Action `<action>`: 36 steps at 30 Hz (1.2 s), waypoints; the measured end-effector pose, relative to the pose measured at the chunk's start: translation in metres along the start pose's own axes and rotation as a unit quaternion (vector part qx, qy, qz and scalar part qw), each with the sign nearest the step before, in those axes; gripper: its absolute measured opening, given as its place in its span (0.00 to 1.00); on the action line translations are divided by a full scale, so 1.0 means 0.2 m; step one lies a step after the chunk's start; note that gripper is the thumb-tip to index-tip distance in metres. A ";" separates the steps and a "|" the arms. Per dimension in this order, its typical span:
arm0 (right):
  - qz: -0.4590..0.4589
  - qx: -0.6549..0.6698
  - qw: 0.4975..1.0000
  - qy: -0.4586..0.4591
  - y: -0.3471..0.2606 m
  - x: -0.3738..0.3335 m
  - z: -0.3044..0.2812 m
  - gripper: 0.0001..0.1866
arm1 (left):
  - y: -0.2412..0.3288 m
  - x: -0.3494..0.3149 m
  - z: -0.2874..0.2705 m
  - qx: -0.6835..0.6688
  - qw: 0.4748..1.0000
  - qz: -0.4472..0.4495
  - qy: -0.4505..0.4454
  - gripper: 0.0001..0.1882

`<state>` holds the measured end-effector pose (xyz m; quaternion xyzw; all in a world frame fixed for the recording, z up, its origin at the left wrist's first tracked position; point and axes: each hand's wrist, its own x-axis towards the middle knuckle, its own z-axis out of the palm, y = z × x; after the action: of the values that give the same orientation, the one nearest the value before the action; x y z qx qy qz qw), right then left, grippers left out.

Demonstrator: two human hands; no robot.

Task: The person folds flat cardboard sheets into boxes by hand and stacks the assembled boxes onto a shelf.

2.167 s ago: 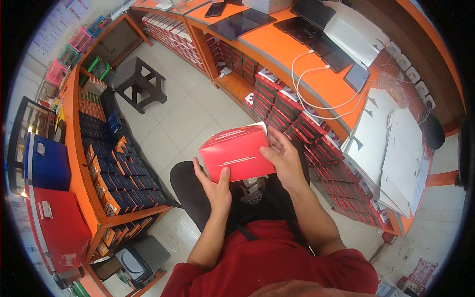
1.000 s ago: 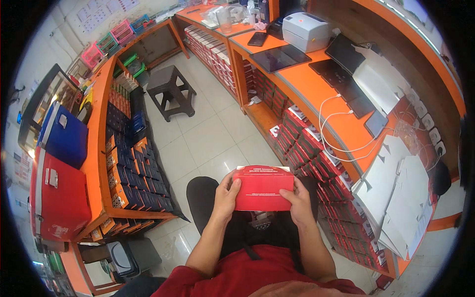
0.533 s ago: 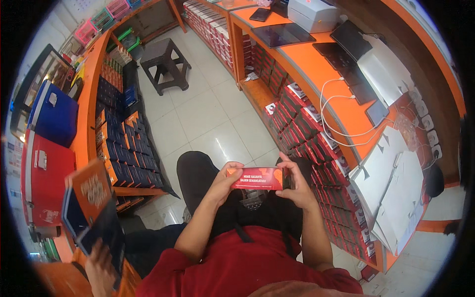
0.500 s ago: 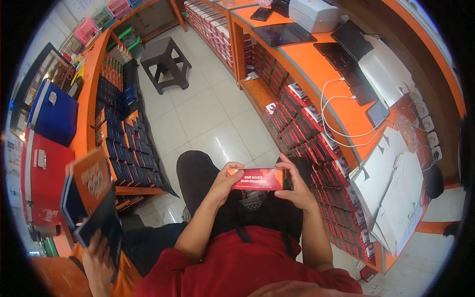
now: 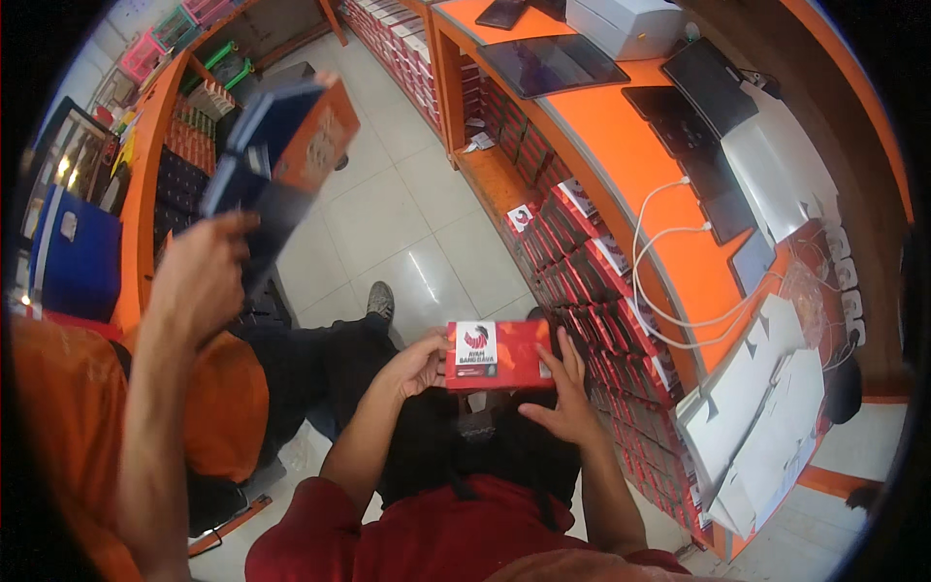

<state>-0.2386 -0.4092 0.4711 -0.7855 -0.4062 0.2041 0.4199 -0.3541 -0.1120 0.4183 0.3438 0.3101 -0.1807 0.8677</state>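
Note:
Over my lap is a flat red carton box [image 5: 514,359] with a white label at its upper left. My left hand [image 5: 417,369] grips the box's left end, thumb and fingers closed at the edge. At the right end, my right hand [image 5: 567,400] has its fingers spread, one fingertip resting against the box and the thumb stretched out below it. To my left, a co-worker's hand [image 5: 204,272] holds a dark blue and orange carton [image 5: 315,141], blurred by motion.
Stacked red boxes [image 5: 601,339] fill the shelves under the orange counter [image 5: 621,136] at right. Tablets, a white printer [image 5: 626,24], cables and white sheets [image 5: 766,427] lie on it. A blue cooler [image 5: 73,252] stands at left; the tiled floor [image 5: 388,213] runs between.
The red box has turned from a narrow printed side to its broad labelled face. My right fingers have spread. The co-worker has leaned forward, swinging the blue and orange carton up and to the right.

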 end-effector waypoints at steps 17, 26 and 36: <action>0.290 -0.225 0.930 -0.005 0.21 0.28 0.10 0.27 | 0.70 2.24 -0.45 0.120 0.969 0.149 0.158 0.27; 0.327 -0.220 0.919 -0.030 0.23 0.34 0.12 0.27 | 0.61 2.46 -0.46 0.333 0.897 0.253 0.146 0.33; 0.319 -0.232 0.919 -0.022 0.25 0.32 0.14 0.27 | 0.64 2.42 -0.43 0.406 0.833 0.364 0.088 0.30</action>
<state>-0.1962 -0.3597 0.4148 -0.9440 -0.1788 0.2449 0.1297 0.0366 -0.0099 0.1113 0.7679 0.1361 0.0696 0.6221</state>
